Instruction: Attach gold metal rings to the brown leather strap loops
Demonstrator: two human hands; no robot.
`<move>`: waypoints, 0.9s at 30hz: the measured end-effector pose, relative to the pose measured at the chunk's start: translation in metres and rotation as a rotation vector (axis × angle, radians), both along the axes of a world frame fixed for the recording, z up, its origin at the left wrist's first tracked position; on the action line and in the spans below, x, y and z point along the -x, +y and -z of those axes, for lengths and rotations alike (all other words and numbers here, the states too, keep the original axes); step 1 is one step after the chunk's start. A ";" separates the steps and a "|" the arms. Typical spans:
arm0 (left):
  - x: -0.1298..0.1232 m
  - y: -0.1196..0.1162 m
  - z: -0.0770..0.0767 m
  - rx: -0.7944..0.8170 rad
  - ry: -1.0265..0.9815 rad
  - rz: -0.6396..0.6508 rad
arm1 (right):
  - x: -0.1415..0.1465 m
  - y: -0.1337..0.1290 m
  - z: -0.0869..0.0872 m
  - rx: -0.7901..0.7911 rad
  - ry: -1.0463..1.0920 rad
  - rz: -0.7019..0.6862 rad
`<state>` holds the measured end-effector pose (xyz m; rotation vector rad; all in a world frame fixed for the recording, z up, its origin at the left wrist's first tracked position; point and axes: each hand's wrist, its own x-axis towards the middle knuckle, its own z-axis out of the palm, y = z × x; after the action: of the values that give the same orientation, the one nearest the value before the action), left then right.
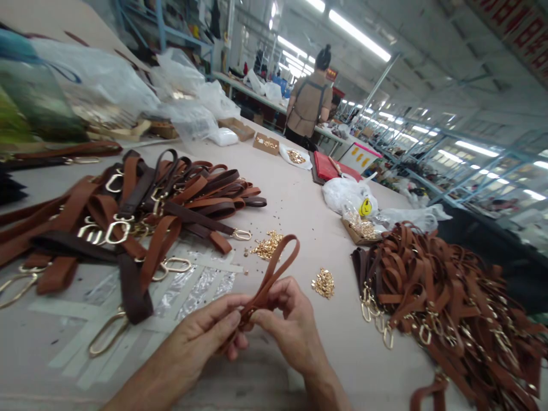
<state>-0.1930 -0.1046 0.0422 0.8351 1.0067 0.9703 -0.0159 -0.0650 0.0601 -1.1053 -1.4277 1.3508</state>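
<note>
A brown leather strap is held between my two hands above the near part of the table, its loop standing up and leaning right. My left hand pinches its lower part between thumb and fingers. From the other side my right hand grips the same strap, thumb pressed near a small gold-coloured fitting at the base of the loop. The fingers partly hide the strap's lower end. Just beyond lie two small piles of gold-coloured metal pieces, one pile behind the loop and another pile to the right.
On the left is a heap of brown and dark straps with gold clasps; on the right, a larger strap heap. Taped clear film lies on the table. Plastic bags and small boxes stand farther back. A person stands beyond.
</note>
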 end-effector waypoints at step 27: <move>-0.014 0.003 -0.003 -0.123 0.235 -0.128 | -0.019 -0.009 0.010 -0.396 -0.325 0.064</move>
<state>-0.1791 -0.1019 0.0455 1.0139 1.2223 1.0688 0.0031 -0.0739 0.0499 -1.1226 -1.7832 0.8164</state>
